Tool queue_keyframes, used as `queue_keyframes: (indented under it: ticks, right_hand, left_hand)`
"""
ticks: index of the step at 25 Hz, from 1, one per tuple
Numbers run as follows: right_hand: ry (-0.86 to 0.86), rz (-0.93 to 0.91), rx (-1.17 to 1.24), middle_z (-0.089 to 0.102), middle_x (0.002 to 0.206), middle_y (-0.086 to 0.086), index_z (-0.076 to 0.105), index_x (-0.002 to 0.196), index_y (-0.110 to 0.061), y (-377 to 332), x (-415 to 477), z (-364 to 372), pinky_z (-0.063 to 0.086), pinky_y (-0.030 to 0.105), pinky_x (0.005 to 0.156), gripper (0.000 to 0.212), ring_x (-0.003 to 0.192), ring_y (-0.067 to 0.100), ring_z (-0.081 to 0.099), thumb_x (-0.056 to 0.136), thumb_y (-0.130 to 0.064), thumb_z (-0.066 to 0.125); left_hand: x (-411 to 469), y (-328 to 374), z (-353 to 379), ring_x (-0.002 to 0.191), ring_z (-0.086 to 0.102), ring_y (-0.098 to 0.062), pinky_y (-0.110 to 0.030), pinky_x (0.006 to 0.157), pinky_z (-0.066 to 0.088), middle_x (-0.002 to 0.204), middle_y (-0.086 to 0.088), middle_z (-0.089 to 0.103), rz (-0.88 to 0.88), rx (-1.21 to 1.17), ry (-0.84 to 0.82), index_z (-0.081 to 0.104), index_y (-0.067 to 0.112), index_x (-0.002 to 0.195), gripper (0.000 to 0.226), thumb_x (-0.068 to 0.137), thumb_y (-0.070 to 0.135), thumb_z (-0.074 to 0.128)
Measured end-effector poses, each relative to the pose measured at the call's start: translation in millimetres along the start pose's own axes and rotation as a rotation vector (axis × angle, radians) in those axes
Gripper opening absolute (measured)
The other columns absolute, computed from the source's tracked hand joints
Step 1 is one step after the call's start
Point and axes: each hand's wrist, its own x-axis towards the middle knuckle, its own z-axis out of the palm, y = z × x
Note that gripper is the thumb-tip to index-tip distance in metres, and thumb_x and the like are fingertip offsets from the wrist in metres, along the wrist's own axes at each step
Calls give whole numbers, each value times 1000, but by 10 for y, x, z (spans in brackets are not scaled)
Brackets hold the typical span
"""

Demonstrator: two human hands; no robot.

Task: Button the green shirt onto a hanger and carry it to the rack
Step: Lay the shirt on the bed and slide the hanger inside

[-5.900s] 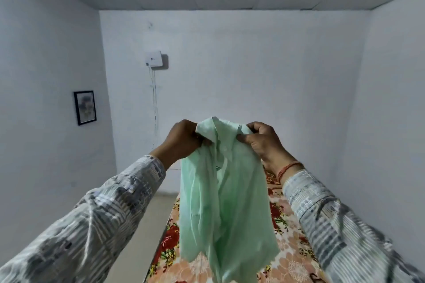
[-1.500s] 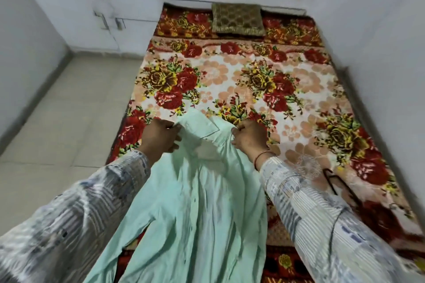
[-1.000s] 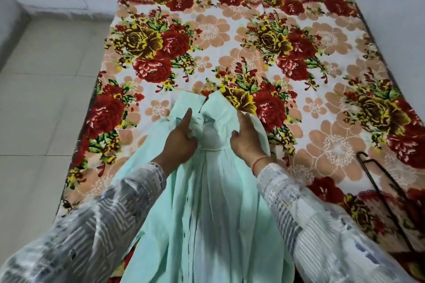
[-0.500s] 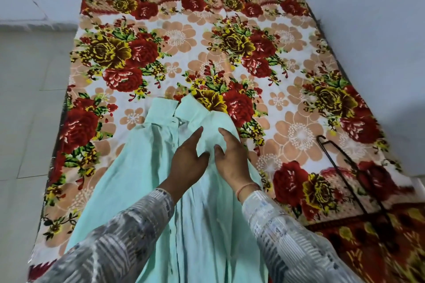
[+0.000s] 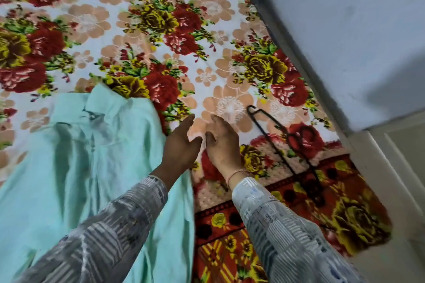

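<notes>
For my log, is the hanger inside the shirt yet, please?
No, the hanger lies bare on the bedspread, apart from the shirt.

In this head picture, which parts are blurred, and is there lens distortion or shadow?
Head view: the sleeves at the bottom are smeared by blur; left hand, right hand and black hanger soft but readable; the wall leans, wide-angle distortion, with a soft shadow on it; grey folds on the green shirt.

LIGHT soft, even, fairly bright indoor, source out of view | SHADOW diffuse grey patch on wall (image 5: 388, 101) at 3 o'clock; dark creases on green shirt (image 5: 76, 167) at 9 | BLUR motion smear on left hand (image 5: 181, 145), right hand (image 5: 222, 142), hanger (image 5: 318, 190); sleeves (image 5: 103, 243) soft at 6 | DISTORTION wide-angle bowing of wall edge, 1 to 4 o'clock
</notes>
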Motion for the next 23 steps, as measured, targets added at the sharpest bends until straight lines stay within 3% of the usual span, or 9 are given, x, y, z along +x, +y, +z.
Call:
queue_keyframes:
  ticks: [2,5,9,13,17,20,23]
  right_hand:
    - [17,59,-26,63,148,11,60,147,-9,414,39,-373,39,28,118,48,140,28,57,99,-8,64]
    - [74,119,-116,67,138,11,64,140,-9,980,155,-879,44,35,113,43,134,30,58,97,-8,65]
    - [135,161,-295,72,123,14,72,130,-11,1674,284,-1384,51,49,107,41,121,38,63,90,-7,65]
    - [86,276,-445,65,123,18,67,129,-12,2144,281,-1569,51,49,101,37,122,44,57,93,-19,68]
    - [14,208,-501,62,123,18,65,130,-9,2256,226,-1550,51,50,95,34,121,42,57,97,-18,61]
    - [51,224,-571,69,119,11,70,122,-16,2243,246,-1635,49,51,96,29,121,40,57,97,-14,56]
    - [147,126,-528,69,112,6,70,116,-20,2062,217,-1721,48,51,93,24,118,38,55,92,-17,67]
  left_hand:
    - [-24,212,502,143,58,-23,-39,115,48,158,-3,59,-21,-12,-68,48,26,161,76,89,32,72]
    - [-2,489,1176,144,56,-24,-30,110,44,159,-6,57,-25,11,-156,47,20,161,70,96,17,73]
    - [33,778,1883,123,69,-27,-37,101,55,144,-6,68,-62,71,-258,56,17,152,60,94,14,72]
    - [-17,872,2250,117,70,-24,-38,98,57,133,-1,73,-96,135,-310,65,21,143,53,91,17,72]
    - [-49,889,2423,99,76,-27,-39,81,61,111,-4,80,-127,119,-291,74,21,124,35,89,14,73]
    - [-53,920,2450,100,75,-30,-41,79,60,110,-6,79,-210,17,-242,65,14,136,43,93,12,73]
    - [-62,942,2389,89,76,-31,-49,76,66,106,-16,79,-391,-319,-166,47,7,149,57,101,27,71]
